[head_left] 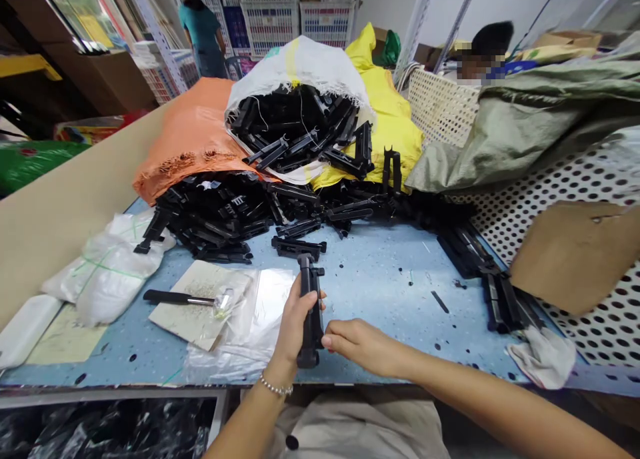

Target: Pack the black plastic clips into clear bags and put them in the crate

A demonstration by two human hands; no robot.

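My left hand (295, 322) is wrapped round a long black plastic part (310, 292) that stands nearly upright on the blue table (380, 279). My right hand (360, 344) has its fingers closed, with the fingertips pressed against the lower end of the same part. A big heap of similar black plastic parts (220, 212) lies behind it. More of them spill from a white sack (300, 66).
A black-handled hammer (185, 299) lies on cardboard at the left, beside clear plastic bags (107, 266). Orange (190, 132), yellow and green sacks lie behind. A perforated white crate (590, 179) and brown cardboard (575, 252) are on the right. One person stands at the back left, another sits at the back right.
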